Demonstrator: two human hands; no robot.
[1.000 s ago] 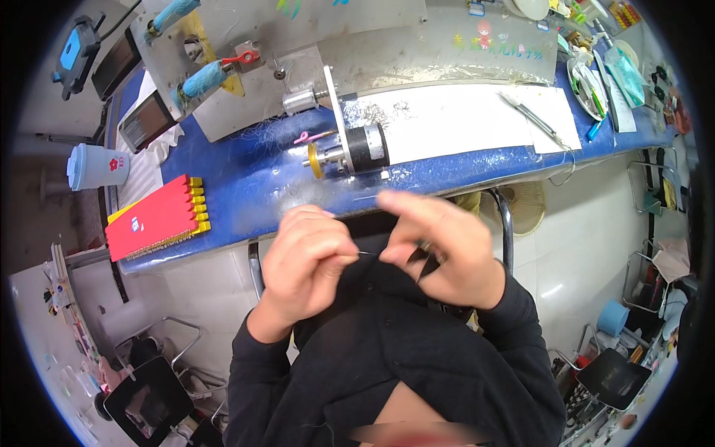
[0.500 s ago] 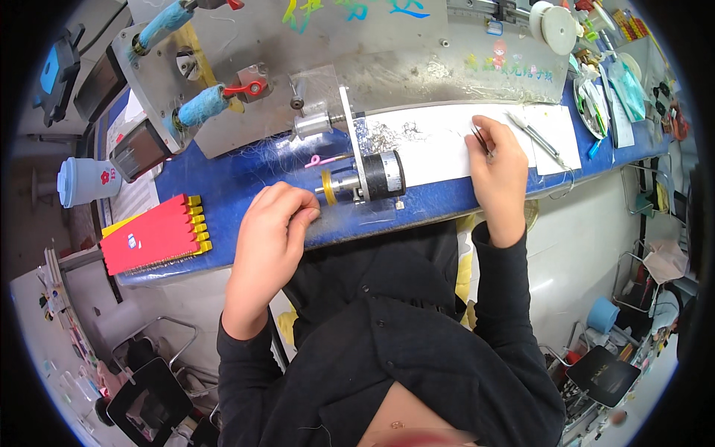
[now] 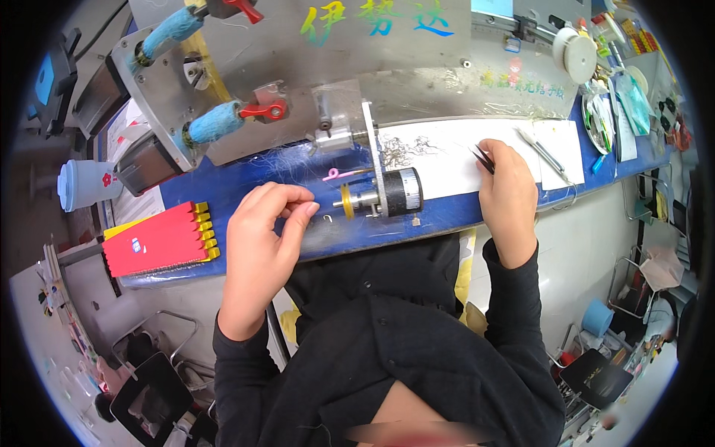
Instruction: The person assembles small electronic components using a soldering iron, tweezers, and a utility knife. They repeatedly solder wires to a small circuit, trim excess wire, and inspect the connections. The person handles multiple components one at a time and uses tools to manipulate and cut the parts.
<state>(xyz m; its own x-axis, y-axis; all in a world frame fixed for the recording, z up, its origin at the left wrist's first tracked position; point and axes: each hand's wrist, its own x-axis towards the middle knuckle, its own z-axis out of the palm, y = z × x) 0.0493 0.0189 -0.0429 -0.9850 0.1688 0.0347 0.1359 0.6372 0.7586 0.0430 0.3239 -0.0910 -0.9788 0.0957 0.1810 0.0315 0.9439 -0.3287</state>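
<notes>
My left hand (image 3: 257,238) is just left of the spindle tip, its thumb and index fingertips pressed close together. Whatever they pinch is too fine to make out. Dark tweezers (image 3: 484,160) are held in my right hand (image 3: 509,197) over the white paper (image 3: 458,175), their tips pointing up and left. Between my hands stands a small metal fixture with a black graduated knob (image 3: 403,191), an upright plate (image 3: 372,145) and a spindle bearing a yellow ring (image 3: 347,202). A pink looped piece (image 3: 333,174) lies just above the spindle. Thin dark strands (image 3: 406,149) are scattered on the paper.
On the left are a red booklet with yellow tabs (image 3: 160,240) and a pale blue cup (image 3: 86,185). Behind them is a machine with red levers (image 3: 268,110). A pen-like tool (image 3: 547,155) and a tray of tools (image 3: 596,108) are on the right. The blue table's front edge curves past me.
The view has shifted a little. My left fingertips have drawn away from the spindle tip. My right hand has turned, and the tweezers show more plainly, pointing up and left.
</notes>
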